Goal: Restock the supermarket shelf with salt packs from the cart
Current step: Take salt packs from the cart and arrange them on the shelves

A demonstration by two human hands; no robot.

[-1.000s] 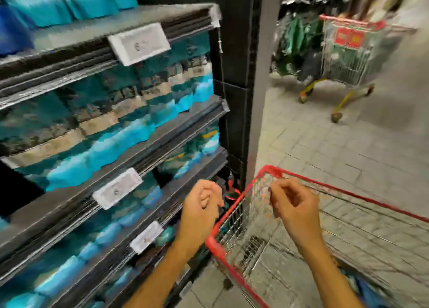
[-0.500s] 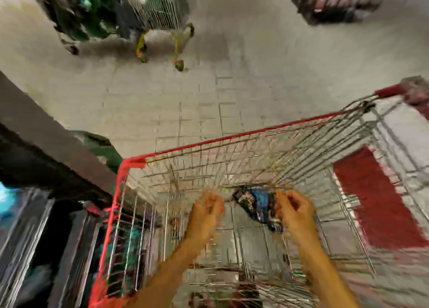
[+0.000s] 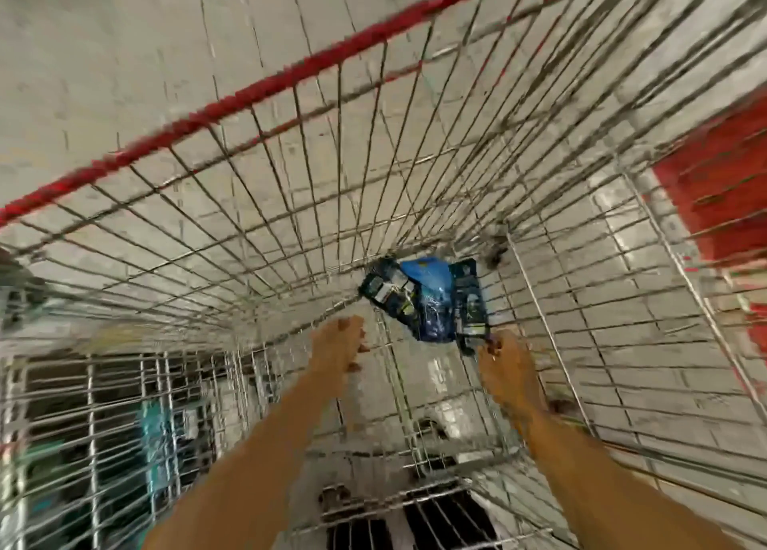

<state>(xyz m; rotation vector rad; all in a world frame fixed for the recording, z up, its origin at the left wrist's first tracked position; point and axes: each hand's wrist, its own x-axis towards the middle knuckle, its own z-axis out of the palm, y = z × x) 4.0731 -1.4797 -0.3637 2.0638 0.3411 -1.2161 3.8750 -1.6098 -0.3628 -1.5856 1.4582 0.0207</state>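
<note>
One wire cart [image 3: 265, 93] filling the frame; about three dark-blue salt packs [image 3: 427, 296] clumped at centre, count blurred; two hands: left hand [image 3: 338, 348], right hand [image 3: 504, 367], at lower centre.

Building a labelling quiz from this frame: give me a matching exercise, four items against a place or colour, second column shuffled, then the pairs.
Items:
1. salt packs
2. cart rim
3. left hand
4. right hand

Descriptions:
A. red bar along the top of the wire cart
B. blue, lying in the far corner of the cart floor
C. fingertips at the packs' near edge
D. short of the packs, to their left

Pairs: 1-B, 2-A, 3-D, 4-C
</note>
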